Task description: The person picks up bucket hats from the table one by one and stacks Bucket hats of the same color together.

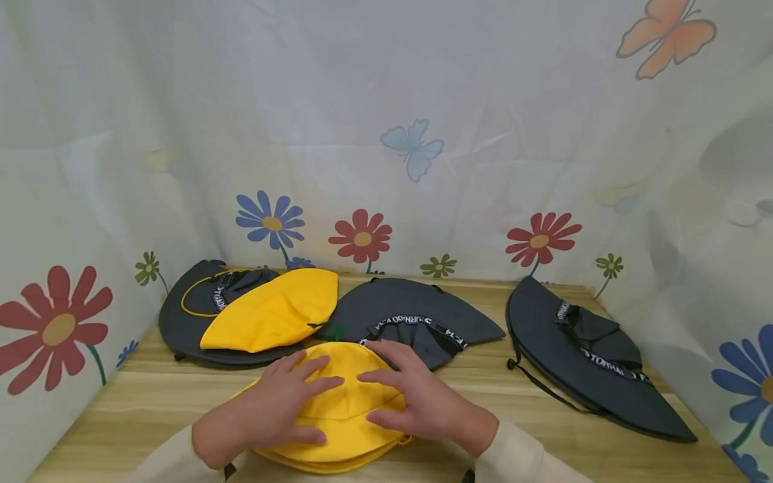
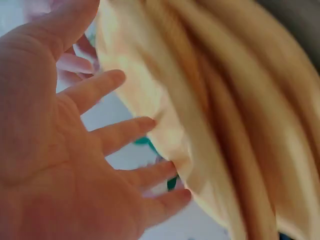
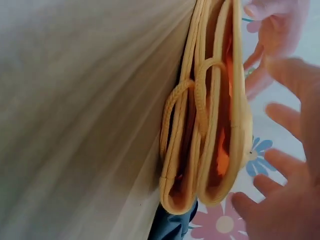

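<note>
Several yellow bucket hats lie stacked at the front of the table, the top yellow hat (image 1: 344, 439) with its crown upward. My left hand (image 1: 274, 406) is over the left side of the stack, fingers spread, fingertips right at the cloth in the left wrist view. From the right, my right hand (image 1: 419, 392) reaches over the same hat with its fingers apart and loosely bent. Seen from the side in the right wrist view, the folded yellow brims (image 3: 225, 165) lie one over another, with a yellow cord (image 3: 200, 95) looped at their edge.
On the wooden table (image 1: 139, 402), another yellow hat (image 1: 274, 312) lies across a dark grey hat (image 1: 187, 325) at the back left. A second dark grey hat (image 1: 386, 295) lies just behind the stack. Further right is a dark grey hat (image 1: 543, 342) with a chin cord. Flowered curtains (image 1: 471, 168) enclose the table.
</note>
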A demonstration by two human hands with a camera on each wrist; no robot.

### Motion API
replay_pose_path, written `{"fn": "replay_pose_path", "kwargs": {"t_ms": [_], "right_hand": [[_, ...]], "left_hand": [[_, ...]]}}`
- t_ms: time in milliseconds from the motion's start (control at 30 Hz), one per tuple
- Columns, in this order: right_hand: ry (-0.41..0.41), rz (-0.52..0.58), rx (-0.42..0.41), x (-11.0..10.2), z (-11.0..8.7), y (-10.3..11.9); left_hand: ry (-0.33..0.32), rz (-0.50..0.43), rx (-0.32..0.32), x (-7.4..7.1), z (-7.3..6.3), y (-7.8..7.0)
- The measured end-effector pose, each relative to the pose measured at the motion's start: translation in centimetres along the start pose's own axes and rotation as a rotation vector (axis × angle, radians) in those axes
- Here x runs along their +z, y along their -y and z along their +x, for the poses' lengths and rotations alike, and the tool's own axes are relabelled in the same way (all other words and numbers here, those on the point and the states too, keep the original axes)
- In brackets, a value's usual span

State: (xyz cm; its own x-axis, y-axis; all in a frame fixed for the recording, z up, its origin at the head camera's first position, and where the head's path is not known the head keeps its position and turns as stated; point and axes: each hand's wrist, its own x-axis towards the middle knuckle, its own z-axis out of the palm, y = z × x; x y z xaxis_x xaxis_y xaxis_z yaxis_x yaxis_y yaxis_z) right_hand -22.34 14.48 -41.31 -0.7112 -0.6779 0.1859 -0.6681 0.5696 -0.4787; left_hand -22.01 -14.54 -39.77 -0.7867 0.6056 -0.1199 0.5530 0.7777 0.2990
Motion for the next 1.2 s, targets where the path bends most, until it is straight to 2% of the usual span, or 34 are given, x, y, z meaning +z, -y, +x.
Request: {"fn": "replay_pose_path", "kwargs": {"t_ms": [67,167,333,600,767,933,1033,1200], "right_hand": [[0.089,0.017,-0.008,0.0,0.2,-0.1],[0.221,0.05,0.041,0.2,0.5,-0.6],[0.33,0.062,0.107,0.4,1.0,-1.1],[0.388,0.011,0.158,-0.1,1.6,-0.8],[0.386,-0.125,0.163,-0.2,2.0,0.1],[0.384,-0.271,0.108,-0.2,2.5,1.4],[0.396,-0.252,0.094,-0.2,2.9,1.7],[0.429,-0.162,0.122,0.4,3.4,1.9]], "left_hand": [[0.038,0.019,0.0,0.5,0.5,-0.2],[0.076,0.007,-0.016,1.0,0.9,0.0],[0.103,-0.027,-0.023,0.9,1.7,0.6],[0.087,-0.039,0.014,0.6,2.5,0.9],[0.084,-0.031,0.036,0.6,2.7,0.8],[0.091,-0.033,0.035,0.6,2.7,0.8],[0.089,-0.035,0.034,0.7,2.6,0.9],[0.098,-0.05,0.039,0.7,2.4,1.1]]}}
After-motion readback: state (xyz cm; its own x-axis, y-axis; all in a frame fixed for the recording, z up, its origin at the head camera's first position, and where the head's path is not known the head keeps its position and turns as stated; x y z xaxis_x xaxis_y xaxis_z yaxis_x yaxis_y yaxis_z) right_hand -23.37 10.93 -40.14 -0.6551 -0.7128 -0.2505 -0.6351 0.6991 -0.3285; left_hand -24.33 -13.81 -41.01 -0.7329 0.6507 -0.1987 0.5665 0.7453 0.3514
